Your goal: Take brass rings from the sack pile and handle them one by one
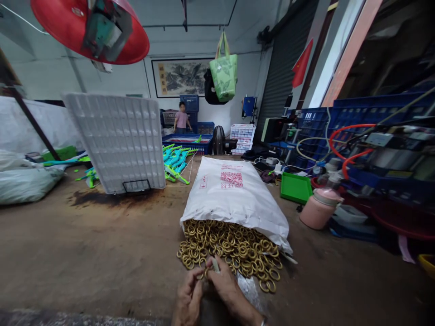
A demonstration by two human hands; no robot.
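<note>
left hand [188, 299]: bare, no glove, no sleeve in view.
right hand [227, 290]: bare, no glove.
right wrist: thin pale band [262, 322] at frame edge.

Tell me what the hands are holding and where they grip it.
Both hands, left and right, pinch a brass ring between their fingertips at the edge of the ring pile; the exact grip point is too small to tell.

Bare brown tabletop [84, 253] lies open to the left; ahead, heaped brass rings [231, 249] and the white woven sack [234, 194] block the way.
</note>
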